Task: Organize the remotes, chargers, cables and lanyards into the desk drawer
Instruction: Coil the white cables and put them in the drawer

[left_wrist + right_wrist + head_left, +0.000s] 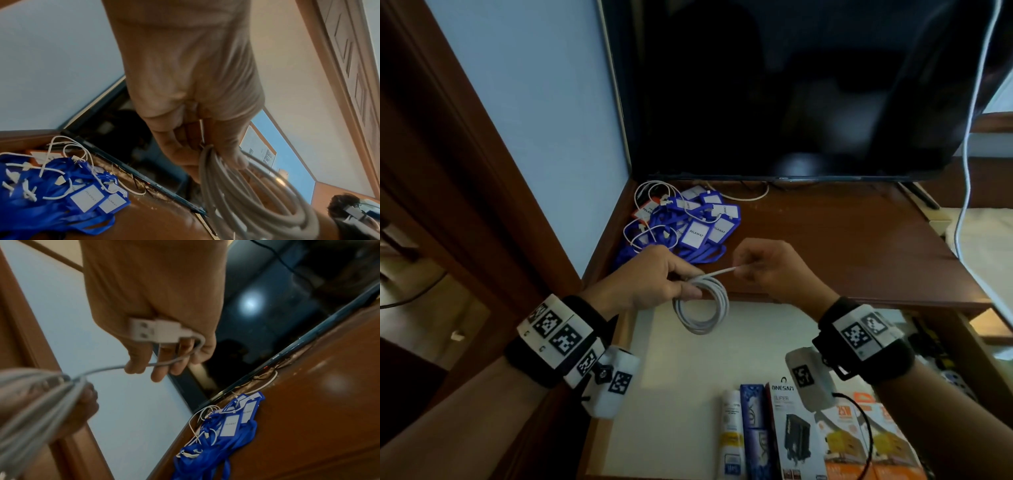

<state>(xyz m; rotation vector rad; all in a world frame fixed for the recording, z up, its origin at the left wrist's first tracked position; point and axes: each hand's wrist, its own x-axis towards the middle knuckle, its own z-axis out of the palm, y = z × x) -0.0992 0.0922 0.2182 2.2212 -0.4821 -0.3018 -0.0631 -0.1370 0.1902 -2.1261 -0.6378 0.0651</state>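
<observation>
over the open drawer (681, 394), my left hand (650, 277) clamped the top of the coiled white cable (702, 305), loops hanging free. my right hand (767, 267) pinched the loose tail, usb plug (154, 329) tucked against the palm. hands close together, joined by a short taut run. cable judged light, limp, a bit springy: loops likely to fan open unless gripped across all turns at once. blue lanyards (688, 229) and thin white cords lay heaped on the surface (825, 246) behind. boxed chargers (798, 435) sat at the drawer front.
</observation>
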